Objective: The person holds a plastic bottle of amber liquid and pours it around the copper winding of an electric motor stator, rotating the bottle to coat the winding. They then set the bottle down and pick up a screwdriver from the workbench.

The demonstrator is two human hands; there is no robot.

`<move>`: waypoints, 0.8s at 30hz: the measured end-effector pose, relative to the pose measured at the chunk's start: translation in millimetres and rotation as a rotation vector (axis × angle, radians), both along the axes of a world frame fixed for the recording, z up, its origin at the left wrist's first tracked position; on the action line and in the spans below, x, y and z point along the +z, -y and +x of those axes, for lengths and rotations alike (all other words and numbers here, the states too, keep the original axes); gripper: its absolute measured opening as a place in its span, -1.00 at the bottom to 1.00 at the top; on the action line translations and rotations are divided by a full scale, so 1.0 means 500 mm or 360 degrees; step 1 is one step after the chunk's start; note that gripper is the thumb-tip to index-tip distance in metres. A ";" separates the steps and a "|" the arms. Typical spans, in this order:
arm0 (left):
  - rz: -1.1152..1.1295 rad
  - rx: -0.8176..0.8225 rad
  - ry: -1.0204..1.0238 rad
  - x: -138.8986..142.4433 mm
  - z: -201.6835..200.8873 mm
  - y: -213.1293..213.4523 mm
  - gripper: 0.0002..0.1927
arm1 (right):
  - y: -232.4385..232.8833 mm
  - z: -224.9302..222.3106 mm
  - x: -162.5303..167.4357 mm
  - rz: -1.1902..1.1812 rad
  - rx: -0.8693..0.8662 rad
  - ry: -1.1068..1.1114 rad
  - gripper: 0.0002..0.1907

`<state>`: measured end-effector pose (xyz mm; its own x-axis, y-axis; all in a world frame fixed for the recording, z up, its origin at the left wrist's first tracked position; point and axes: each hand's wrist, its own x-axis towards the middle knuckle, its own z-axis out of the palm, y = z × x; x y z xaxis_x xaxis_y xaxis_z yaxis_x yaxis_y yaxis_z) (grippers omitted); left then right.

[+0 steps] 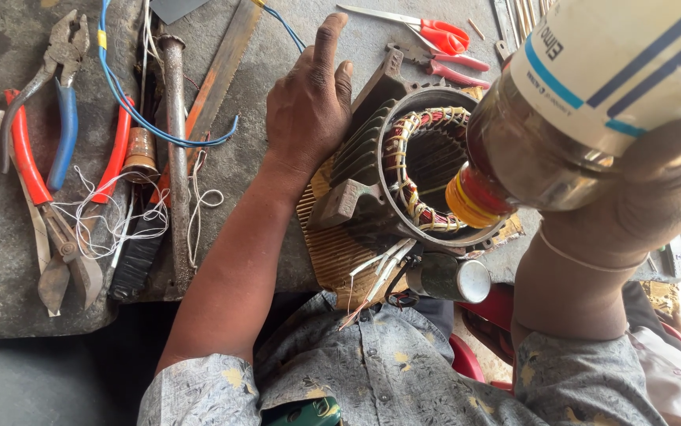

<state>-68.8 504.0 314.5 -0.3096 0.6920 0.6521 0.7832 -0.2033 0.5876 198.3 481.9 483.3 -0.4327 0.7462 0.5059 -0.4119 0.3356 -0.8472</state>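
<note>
A dark finned motor stator [404,170] with copper windings tied in red and yellow lies open-end up on a ribbed brown mat [333,252]. My left hand [309,99] rests on its left finned side, fingers pointing away. My right hand [656,189] grips a large brown glass bottle [546,142] with a white and blue label, tipped mouth-down. The bottle's yellow and red neck [475,197] sits just over the windings inside the bore. White lead wires [380,264] trail from the stator's near edge.
On the grey bench at left lie blue-handled pliers [60,95], red-handled cutters [33,181], a metal rod [175,150], a saw blade [222,67], blue wire and white string. Red-handled scissors [435,33] lie beyond the stator. A shiny metal cylinder [451,278] sits at the near edge.
</note>
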 end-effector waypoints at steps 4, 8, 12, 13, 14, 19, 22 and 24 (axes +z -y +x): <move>-0.0048 -0.0027 0.0037 0.001 0.000 0.000 -0.50 | 0.001 -0.001 0.004 0.0019 0.0000 -0.0004 -0.44; 0.0007 0.0006 -0.0002 0.002 0.001 0.000 -0.50 | 0.000 -0.008 0.005 0.0031 0.0005 0.0015 -0.45; 0.0035 0.0002 0.0020 0.003 0.001 0.000 -0.50 | 0.003 -0.015 0.004 0.0052 0.0015 0.0039 -0.45; 0.0045 -0.0003 0.0027 0.003 0.001 -0.001 -0.50 | 0.002 -0.015 0.007 0.0048 0.0013 0.0030 -0.46; 0.0015 -0.0010 0.0040 0.003 0.001 -0.001 -0.50 | 0.002 -0.016 0.007 0.0053 0.0016 0.0028 -0.46; -0.0036 0.0001 0.0043 0.003 0.002 -0.001 -0.49 | -0.006 -0.019 0.006 0.0045 0.0011 0.0013 -0.47; 0.0024 0.0011 0.0025 0.004 0.002 -0.001 -0.49 | -0.007 -0.021 0.003 0.0047 0.0014 0.0006 -0.47; 0.0019 -0.0001 0.0037 0.005 0.001 -0.001 -0.49 | -0.007 -0.020 0.005 0.0047 0.0015 0.0000 -0.47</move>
<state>-68.2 504.5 317.0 -0.3244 0.6843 0.6530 0.7694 -0.2107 0.6030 188.5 485.2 485.9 -0.4395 0.7269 0.5276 -0.4154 0.3564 -0.8369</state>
